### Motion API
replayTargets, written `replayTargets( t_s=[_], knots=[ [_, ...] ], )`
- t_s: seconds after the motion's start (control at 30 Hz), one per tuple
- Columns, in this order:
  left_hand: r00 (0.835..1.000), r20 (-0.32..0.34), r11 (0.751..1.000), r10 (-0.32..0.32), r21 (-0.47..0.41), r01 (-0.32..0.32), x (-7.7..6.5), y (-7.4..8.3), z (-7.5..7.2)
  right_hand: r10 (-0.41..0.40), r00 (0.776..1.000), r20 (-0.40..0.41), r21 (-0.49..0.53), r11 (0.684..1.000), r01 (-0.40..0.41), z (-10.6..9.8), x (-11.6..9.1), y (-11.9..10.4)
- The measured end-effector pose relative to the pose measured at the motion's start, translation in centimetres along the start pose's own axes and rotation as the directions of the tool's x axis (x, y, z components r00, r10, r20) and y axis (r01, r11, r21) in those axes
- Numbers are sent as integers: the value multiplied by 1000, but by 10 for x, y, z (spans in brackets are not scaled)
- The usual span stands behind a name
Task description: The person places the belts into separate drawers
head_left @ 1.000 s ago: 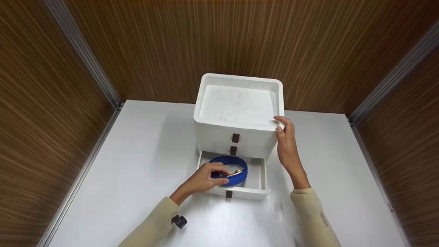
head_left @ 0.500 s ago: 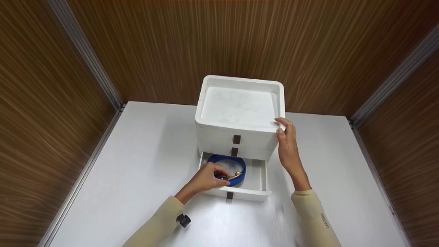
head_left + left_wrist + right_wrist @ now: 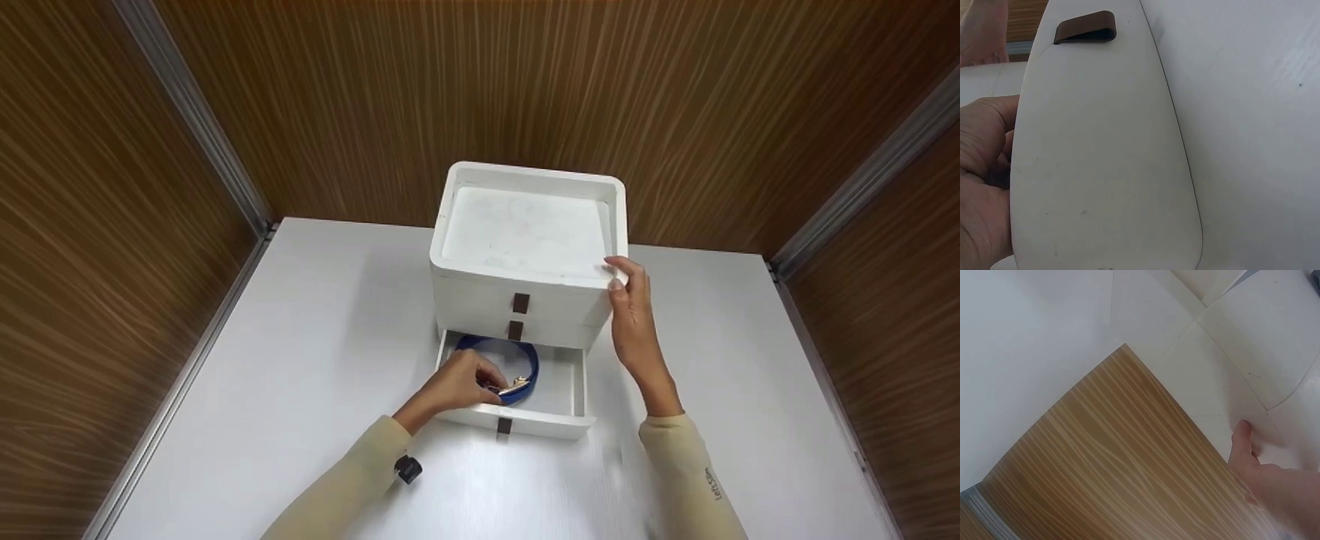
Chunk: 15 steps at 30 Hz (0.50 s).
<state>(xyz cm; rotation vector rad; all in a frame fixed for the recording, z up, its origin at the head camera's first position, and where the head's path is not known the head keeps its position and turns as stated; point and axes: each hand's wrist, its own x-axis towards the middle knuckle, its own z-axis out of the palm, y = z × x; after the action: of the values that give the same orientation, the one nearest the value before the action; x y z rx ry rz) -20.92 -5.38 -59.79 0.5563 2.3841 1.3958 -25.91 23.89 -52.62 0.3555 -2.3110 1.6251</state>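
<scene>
A coiled blue belt (image 3: 533,363) with a gold buckle (image 3: 516,385) is in the pulled-out bottom drawer (image 3: 564,382) of a small white drawer unit (image 3: 525,296). My left hand (image 3: 461,382) reaches over the drawer's front and holds the belt near the buckle, fingers and thumb bent around it and hiding part of the coil. In the left wrist view, the drawer front (image 3: 1100,146) covers most of that hand (image 3: 982,180). My right hand (image 3: 634,319) grips the unit's top right front corner, thumb at the front and a finger over the rim.
Two upper drawers with brown tabs (image 3: 520,303) are closed. A shallow tray (image 3: 529,229) forms the unit's top. The unit stands on a white table (image 3: 337,337), near the wood-grain back panel (image 3: 480,90); similar panels rise at both sides.
The belt has shifted slightly back and left within the drawer, and my left hand has moved with it. My right hand keeps its grip on the corner.
</scene>
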Motion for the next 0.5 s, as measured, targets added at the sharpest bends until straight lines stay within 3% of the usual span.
replayTargets(
  t_s=[0.2,0.5],
  knots=[
    [1000,13,1000,-9,-11,9,7,-1,2,-5,1000,-10,-14,1000,5,-1,0,0],
    [999,40,999,36,28,-37,15,-4,8,2,1000,-13,-1,1000,-2,-4,-2,-1]
  ],
)
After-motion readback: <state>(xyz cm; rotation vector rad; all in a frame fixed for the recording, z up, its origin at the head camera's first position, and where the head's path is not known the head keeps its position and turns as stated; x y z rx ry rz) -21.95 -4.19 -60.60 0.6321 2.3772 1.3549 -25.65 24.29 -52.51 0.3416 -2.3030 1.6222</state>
